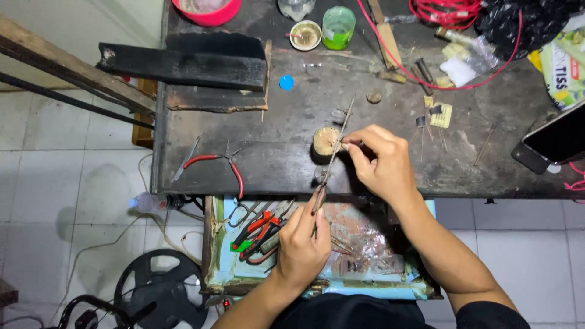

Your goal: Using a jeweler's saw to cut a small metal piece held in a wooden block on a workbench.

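Note:
My left hand [303, 239] grips the lower end of long thin metal tweezers [333, 153], which slant up across the dark workbench [274, 146]. My right hand [381, 161] pinches a small part at the tweezers' shaft, just right of a small round tan-topped object [324, 140] standing on the bench. What the fingertips hold is too small to make out.
Red-handled pliers [214, 162] lie left of my hands. An open drawer [365, 250] under the bench holds several tools. A black slab [183, 66], a blue cap [286, 81], a green cup [338, 27], red wire [445, 12], small electronic parts [440, 114] and a phone [557, 139] sit on the bench.

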